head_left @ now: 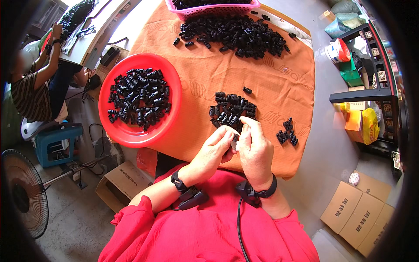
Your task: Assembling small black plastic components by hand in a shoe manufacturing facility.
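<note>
Black plastic piece sitting pinched between both hands, near edge of orange cloth. Left hand and right hand both closing fingers on it, touching each other. Small pile of black parts lying just beyond. Red bowl holding more, left. Bigger heap lying far, pink basket beyond.

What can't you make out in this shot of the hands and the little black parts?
- The small black part, head view: mostly covered by the left hand and right hand; its shape is unclear.
- Pink basket, head view: cut off by the top edge.
- Single pieces in the red bowl and the far pile: too small to tell apart.
- Co-worker at left: blurred near the rim.
</note>
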Available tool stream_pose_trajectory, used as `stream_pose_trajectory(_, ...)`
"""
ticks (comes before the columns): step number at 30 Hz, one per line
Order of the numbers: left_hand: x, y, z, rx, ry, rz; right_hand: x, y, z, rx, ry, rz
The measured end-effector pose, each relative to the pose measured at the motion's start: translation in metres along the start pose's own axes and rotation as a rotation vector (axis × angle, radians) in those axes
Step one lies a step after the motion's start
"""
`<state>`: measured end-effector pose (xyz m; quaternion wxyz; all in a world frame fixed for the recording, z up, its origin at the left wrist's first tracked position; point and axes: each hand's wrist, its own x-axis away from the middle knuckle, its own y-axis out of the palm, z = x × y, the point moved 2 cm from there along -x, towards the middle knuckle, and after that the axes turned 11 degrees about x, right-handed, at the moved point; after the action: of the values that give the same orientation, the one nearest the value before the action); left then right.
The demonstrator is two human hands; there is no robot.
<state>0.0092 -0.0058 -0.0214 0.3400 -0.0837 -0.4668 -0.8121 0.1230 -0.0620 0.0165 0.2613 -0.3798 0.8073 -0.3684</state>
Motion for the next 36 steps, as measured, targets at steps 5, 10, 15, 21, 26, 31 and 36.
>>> stream_pose_trajectory(5, -0.001, -0.001, -0.001, -0.002, -0.013, -0.001, 0.000, -0.001, 0.000, -0.030, 0.025, -0.022)
stream_pose_trajectory(10, -0.002, -0.002, -0.003, 0.016, -0.015, 0.005, 0.001, -0.002, -0.001, -0.023, 0.042, -0.048)
stream_pose_trajectory(15, -0.002, -0.003, -0.004, 0.029, 0.007, 0.014, 0.001, -0.002, -0.002, -0.020, 0.048, -0.066)
stream_pose_trajectory(21, -0.005, -0.011, -0.009, 0.099, -0.025, 0.005, 0.002, 0.006, 0.001, -0.002, 0.072, -0.030)
stream_pose_trajectory(26, -0.005, -0.010, -0.010, 0.082, 0.007, 0.009, 0.001, 0.008, 0.002, 0.001, 0.051, -0.023)
stream_pose_trajectory(31, -0.005, -0.006, -0.009, 0.091, 0.036, 0.076, 0.000, 0.011, 0.004, -0.008, 0.066, -0.056)
stream_pose_trajectory(36, -0.007, -0.008, -0.011, 0.166, -0.030, 0.076, 0.002, 0.016, 0.009, 0.047, 0.061, -0.056)
